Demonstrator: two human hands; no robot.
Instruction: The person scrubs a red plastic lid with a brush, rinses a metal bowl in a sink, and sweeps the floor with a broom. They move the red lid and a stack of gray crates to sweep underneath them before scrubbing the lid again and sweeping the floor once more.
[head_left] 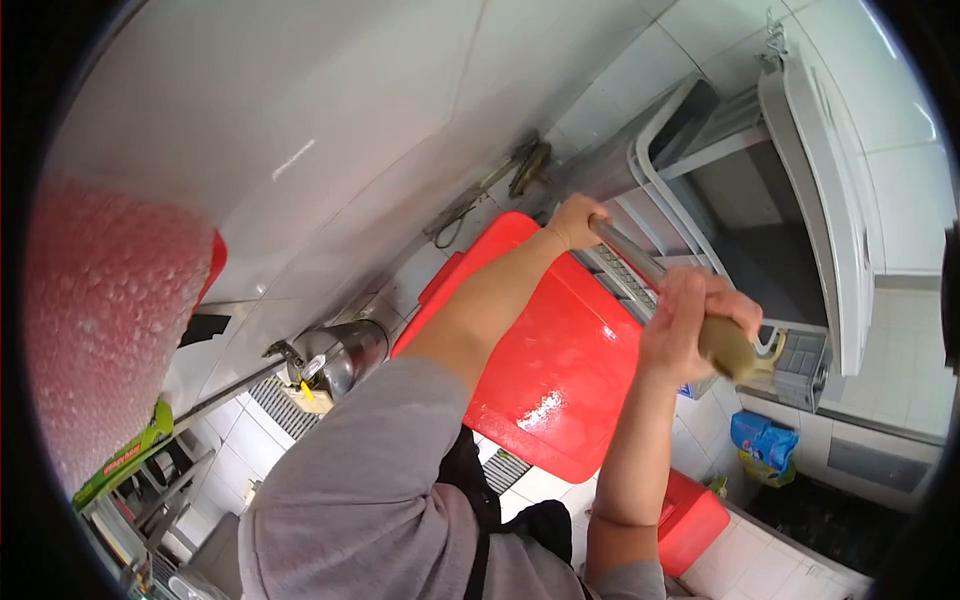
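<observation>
Both my hands grip one long pole with a rounded tan end. My left hand is wrapped round it farther from me. Closer to the camera, my right hand closes round it just behind the rounded end. What lies on the pole's far side, past my left hand, is hidden. Under my forearms spreads a large red plastic lid or panel with a wet-looking shine. To the right of my hands stands a grey plastic shelf or crate unit.
A steel cylindrical container stands by the wall at left. Bubble-wrapped material hangs close on the far left. A smaller red box is at lower right, and a blue packet lies beyond it. Floor drain grates break the white tiles.
</observation>
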